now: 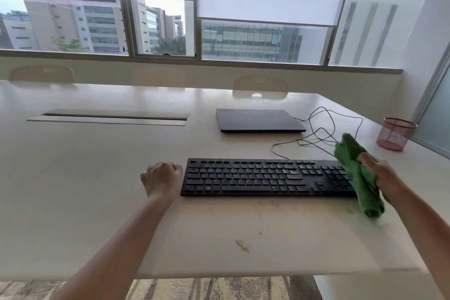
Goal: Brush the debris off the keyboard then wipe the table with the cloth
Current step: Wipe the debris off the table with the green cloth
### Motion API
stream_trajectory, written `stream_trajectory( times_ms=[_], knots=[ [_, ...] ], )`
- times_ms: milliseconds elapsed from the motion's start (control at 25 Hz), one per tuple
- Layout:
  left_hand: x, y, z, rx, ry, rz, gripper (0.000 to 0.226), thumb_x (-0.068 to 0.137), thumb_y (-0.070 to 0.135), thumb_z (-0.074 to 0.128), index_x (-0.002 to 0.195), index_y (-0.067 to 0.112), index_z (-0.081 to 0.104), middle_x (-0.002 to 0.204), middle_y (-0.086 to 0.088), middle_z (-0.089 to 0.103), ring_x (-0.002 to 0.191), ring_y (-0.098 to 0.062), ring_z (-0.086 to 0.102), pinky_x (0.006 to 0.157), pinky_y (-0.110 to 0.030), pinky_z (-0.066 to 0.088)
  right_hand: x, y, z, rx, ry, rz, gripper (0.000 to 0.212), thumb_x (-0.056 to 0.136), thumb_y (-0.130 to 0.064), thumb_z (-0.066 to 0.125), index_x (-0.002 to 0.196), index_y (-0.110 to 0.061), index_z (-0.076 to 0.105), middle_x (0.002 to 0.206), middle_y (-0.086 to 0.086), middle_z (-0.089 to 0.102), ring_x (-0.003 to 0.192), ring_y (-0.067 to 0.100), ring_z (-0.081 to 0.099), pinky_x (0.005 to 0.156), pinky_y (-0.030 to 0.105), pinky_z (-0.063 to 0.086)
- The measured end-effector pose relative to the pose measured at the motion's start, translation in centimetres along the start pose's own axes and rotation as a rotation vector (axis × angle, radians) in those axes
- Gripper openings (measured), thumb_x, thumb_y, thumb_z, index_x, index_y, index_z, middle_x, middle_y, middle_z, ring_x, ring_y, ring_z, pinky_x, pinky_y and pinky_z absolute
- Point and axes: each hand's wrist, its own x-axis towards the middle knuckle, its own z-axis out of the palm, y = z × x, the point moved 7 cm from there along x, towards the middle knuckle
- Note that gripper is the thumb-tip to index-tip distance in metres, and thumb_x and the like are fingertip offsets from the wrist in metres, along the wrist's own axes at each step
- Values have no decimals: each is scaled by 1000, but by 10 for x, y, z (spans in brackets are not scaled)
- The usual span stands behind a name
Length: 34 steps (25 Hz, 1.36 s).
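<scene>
Lying near the worktop [73,202] front edge are brown crumbs [242,245]. Behind them the keyboard [255,176] has open room on its left, where the left hand [162,179] rests curled, holding nothing. The right hand [379,175] grips the green cloth [353,173] over the keyboard's right end. No writing is readable.
</scene>
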Motion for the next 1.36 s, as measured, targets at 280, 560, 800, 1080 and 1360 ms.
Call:
stream_trajectory(
  times_ms=[280, 560, 800, 1080, 1360],
  knots=[
    [12, 19, 15, -76, -253, -40, 53, 98, 41, 31, 116, 1, 60, 122, -18, 58, 113, -34, 53, 90, -38, 41, -14, 7, 6, 271, -37, 143, 28, 95, -24, 44, 108, 1, 47, 47, 12, 59, 31, 19, 53, 32, 20, 43],
    [1, 31, 8, -713, -362, -260, 39, 100, 35, 39, 101, -1, 55, 108, -23, 62, 91, -34, 60, 66, -34, 50, -10, -13, 3, 350, -52, 114, 22, 95, -24, 44, 83, -6, 50, 55, 14, 57, 32, 18, 52, 34, 21, 43],
    [-21, 48, 1, -1541, -671, -634, 43, 100, 40, 36, 89, 2, 54, 56, -16, 68, 45, -27, 66, 37, -40, 53, 1, -48, -1, 370, -73, -28, 22, 94, -21, 43, 80, -6, 53, 43, 3, 59, 33, 15, 52, 37, 16, 42],
    [-17, 49, -22, -1553, -628, -534, 35, 102, 30, 33, 88, 7, 54, 53, -11, 68, 43, -23, 66, 34, -37, 51, -12, -60, -7, 203, 61, -160, 19, 86, -27, 50, 75, -13, 54, 54, 4, 61, 55, 24, 56, 47, 22, 45],
    [13, 60, -57, -1645, -506, -458, 34, 102, 32, 34, 84, 10, 53, 51, -7, 67, 42, -21, 66, 35, -38, 52, -188, -95, 109, -553, -163, -723, 57, 71, -52, 36, 119, -33, 62, 110, -7, 48, 90, 15, 53, 85, 31, 42]
  ],
)
